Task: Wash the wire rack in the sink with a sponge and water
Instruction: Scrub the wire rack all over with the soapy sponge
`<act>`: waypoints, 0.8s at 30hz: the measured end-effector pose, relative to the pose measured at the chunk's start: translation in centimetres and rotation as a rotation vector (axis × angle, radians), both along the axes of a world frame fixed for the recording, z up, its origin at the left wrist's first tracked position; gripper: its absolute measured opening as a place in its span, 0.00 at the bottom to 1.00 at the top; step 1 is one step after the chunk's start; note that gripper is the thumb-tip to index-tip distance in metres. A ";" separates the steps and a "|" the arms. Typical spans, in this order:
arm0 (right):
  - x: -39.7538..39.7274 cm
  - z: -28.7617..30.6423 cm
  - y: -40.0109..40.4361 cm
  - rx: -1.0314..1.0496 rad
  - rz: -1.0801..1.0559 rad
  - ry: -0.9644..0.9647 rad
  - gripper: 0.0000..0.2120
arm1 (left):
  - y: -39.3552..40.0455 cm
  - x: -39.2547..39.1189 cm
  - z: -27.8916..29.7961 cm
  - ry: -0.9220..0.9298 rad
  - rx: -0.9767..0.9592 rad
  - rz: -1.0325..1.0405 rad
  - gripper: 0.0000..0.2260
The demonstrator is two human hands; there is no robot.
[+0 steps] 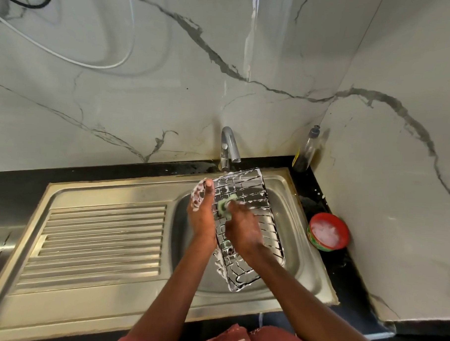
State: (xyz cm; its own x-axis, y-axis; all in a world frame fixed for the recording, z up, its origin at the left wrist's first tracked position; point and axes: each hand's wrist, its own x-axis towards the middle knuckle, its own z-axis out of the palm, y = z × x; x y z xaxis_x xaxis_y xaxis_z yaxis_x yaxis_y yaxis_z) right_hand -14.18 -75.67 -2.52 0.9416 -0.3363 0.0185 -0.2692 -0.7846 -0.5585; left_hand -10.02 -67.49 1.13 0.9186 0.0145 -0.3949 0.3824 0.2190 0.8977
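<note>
A soapy wire rack [253, 197] stands tilted over the steel sink [289, 206], its far end near the tap [228, 147]. My left hand [201, 215] grips the rack's left edge, thumb up at the far corner, with foam on the fingers. My right hand [242, 227] holds a green sponge [223, 206] and presses it on the rack's wires near the left side. White suds cling to the rack's frame. No water is seen running from the tap.
A ribbed steel draining board [97, 244] lies left of the sink. A red tub of white soap [328, 233] sits on the black counter at the right. A clear bottle [306, 153] stands in the back corner by the marble wall.
</note>
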 end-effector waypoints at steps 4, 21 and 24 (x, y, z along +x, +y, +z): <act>-0.6 0.1 0.6 0.158 0.068 -0.159 0.15 | 0.1 0.1 -0.5 -0.002 -0.057 -0.003 0.22; 0.2 0.6 -1.4 0.069 -0.206 -0.045 0.25 | 0.9 0.8 -0.3 -0.072 -0.033 -0.088 0.37; 0.1 0.2 -1.3 0.026 -0.205 0.012 0.26 | 0.6 0.6 0.0 -0.046 -0.011 -0.105 0.38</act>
